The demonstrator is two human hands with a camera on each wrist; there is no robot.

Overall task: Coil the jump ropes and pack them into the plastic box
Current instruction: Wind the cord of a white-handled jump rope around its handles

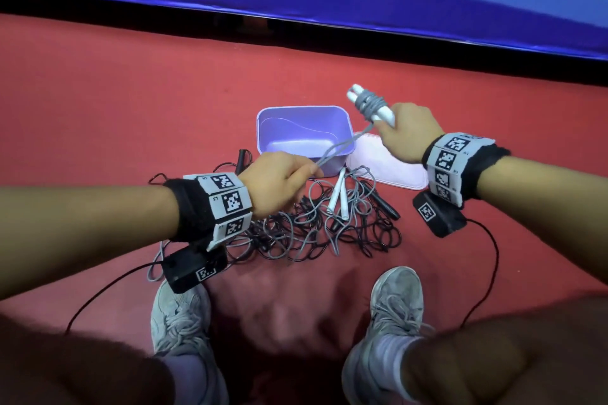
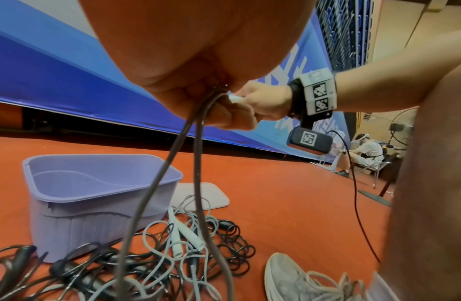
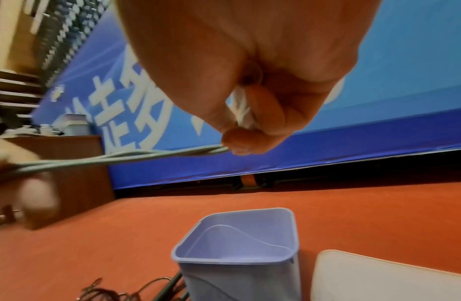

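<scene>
Winding the grey jump rope (image 1: 342,145) around its white handles (image 1: 371,105), you are clasping those in your right hand (image 1: 406,133) above the empty plastic box (image 1: 332,159); your left hand (image 1: 274,181) is pinching the doubled cord. Next, be feeding more turns.

I count one purple plastic box (image 1: 304,115) on the red floor (image 1: 131,108), and one pale lid (image 1: 388,164) lying flat just beside it. White rope handles: four, two in my right hand (image 1: 406,131) with grey cord wound round them (image 1: 368,102), and two on the pile (image 1: 339,197). Black handles: I can make out two (image 1: 242,158) (image 1: 385,204), though the tangle may hide more. How many ropes the heap of grey and black cord (image 1: 296,233) holds, I cannot tell. Two grey shoes (image 1: 179,316) (image 1: 391,309).
</scene>
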